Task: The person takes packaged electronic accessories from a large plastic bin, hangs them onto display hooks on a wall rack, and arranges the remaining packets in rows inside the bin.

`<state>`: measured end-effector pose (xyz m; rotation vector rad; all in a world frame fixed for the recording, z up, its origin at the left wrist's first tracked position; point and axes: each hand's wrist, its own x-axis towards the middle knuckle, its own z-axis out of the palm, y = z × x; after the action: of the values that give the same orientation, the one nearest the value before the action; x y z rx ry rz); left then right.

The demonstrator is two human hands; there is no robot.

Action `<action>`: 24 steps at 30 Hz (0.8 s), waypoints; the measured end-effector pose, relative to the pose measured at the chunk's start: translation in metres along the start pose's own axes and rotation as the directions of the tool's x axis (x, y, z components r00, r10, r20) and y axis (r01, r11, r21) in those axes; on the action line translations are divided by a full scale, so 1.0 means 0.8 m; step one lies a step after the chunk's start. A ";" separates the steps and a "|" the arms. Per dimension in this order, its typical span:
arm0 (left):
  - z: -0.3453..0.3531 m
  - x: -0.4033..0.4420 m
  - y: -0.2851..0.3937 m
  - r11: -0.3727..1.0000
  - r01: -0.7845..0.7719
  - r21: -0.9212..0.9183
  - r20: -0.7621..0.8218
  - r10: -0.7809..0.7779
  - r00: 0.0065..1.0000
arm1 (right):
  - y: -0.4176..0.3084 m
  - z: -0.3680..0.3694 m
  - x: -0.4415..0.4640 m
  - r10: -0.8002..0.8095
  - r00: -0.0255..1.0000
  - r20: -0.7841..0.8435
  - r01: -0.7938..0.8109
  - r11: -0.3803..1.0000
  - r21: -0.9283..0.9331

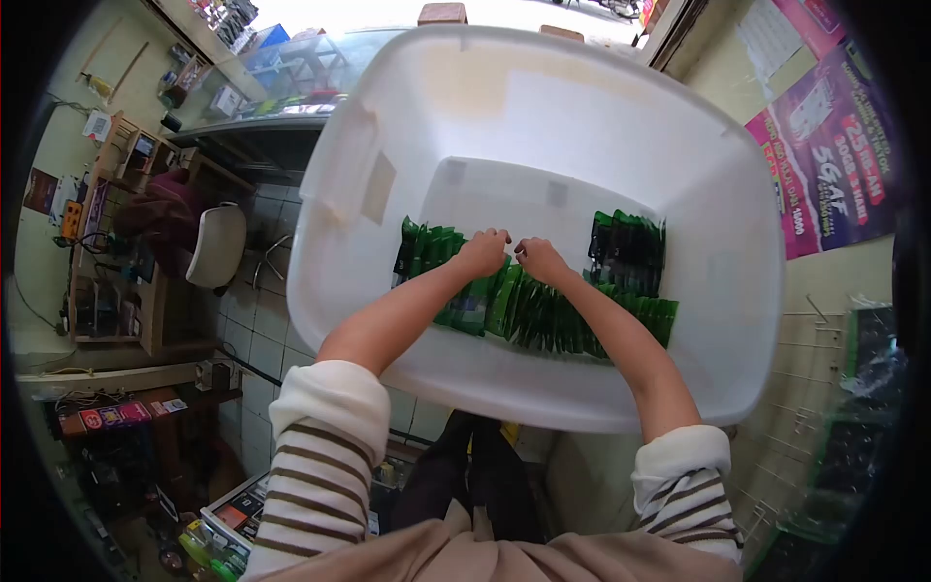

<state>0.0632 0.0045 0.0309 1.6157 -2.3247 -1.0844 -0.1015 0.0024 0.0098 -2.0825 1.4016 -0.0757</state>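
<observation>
2 hands over the far side of a row of green packets in a white tub.
The white tub carries a near row of green packets, its long axis running left to right along the tub's near edge, just on the body side of the hands. A left block stands toward the left wall; a smaller right block stands behind the row's right end, by the right wall. The right hand is nearer the row's middle and the right block; the left hand is nearer the left block. Fingers on each are curled, a small gap between the 2 hands; whether either grasps a packet, I cannot tell.
</observation>
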 end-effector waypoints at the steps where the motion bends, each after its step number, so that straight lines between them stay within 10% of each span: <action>1: 0.019 0.011 -0.013 0.947 -0.037 0.319 0.052 0.021 0.998 | 0.008 0.013 0.012 0.003 1.000 0.007 -0.003 1.000 0.006; 11: 0.074 0.060 -0.048 0.887 -0.099 0.451 0.130 0.045 0.991 | 0.009 0.065 0.055 0.429 0.880 0.203 -0.448 0.893 0.052; 24: -0.085 -0.016 0.091 0.812 -0.472 0.343 -0.250 0.563 0.788 | -0.072 -0.128 -0.082 0.199 0.951 -0.238 -0.096 0.919 0.383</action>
<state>0.0437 -0.0051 0.1288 0.9870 -2.5041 -0.3508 -0.1212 0.0256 0.1412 -1.6937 1.5640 -0.5408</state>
